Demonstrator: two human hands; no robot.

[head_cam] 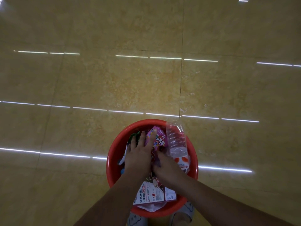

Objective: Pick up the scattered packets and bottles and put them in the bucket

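Note:
A red round bucket [114, 154] stands on the floor at bottom centre, full of packets. My left hand [138, 152] lies flat inside it, fingers straight, pressing on a pink packet [160, 139]. My right hand [164, 167] reaches in beside it, fingers dipping among the packets; whether it grips anything is hidden. A clear plastic bottle [176, 139] leans over the bucket's far right rim. A white carton with red print [149, 194] lies at the near side.
The bucket sits on glossy yellow floor tiles [130, 82] with streaks of reflected light. My feet in grey slippers [184, 212] show just behind the bucket at the bottom edge.

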